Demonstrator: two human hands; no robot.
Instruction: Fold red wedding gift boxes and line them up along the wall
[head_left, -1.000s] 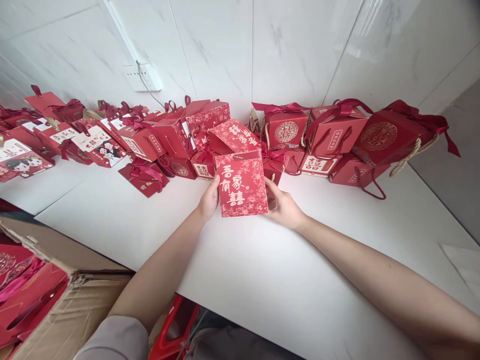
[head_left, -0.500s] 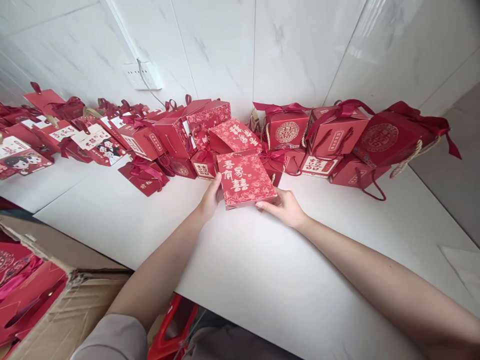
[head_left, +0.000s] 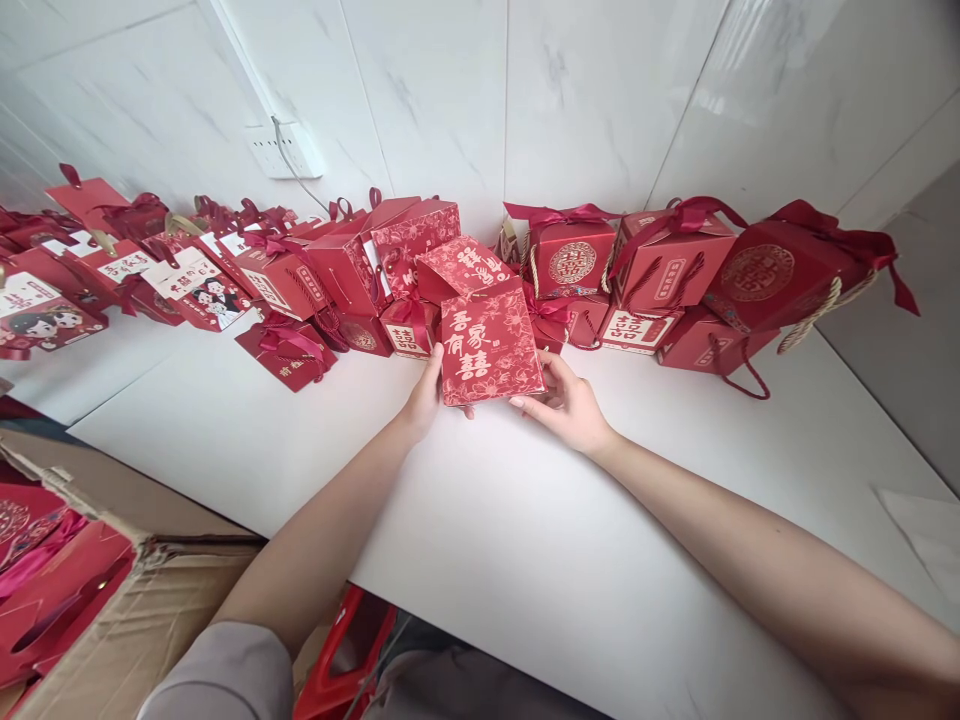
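Both my hands hold a red gift box (head_left: 489, 345) with gold characters and a flower pattern, just above the white table (head_left: 525, 540). My left hand (head_left: 424, 395) grips its left edge, thumb on the front and fingers beneath. My right hand (head_left: 568, 405) holds its right lower corner, fingers curled under it. The box tilts its printed face up towards me. It sits right in front of a row of similar red boxes (head_left: 465, 268) along the wall.
Many red gift boxes with ribbons and rope handles (head_left: 667, 265) line the tiled wall from left to right. A cardboard carton (head_left: 142, 610) holding more red boxes stands at the lower left. A wall socket (head_left: 285, 150) with a cable is above the row.
The box went from upright and facing me to tilted back, and has shifted slightly away towards the row. My right hand slid from its side to its lower right corner.
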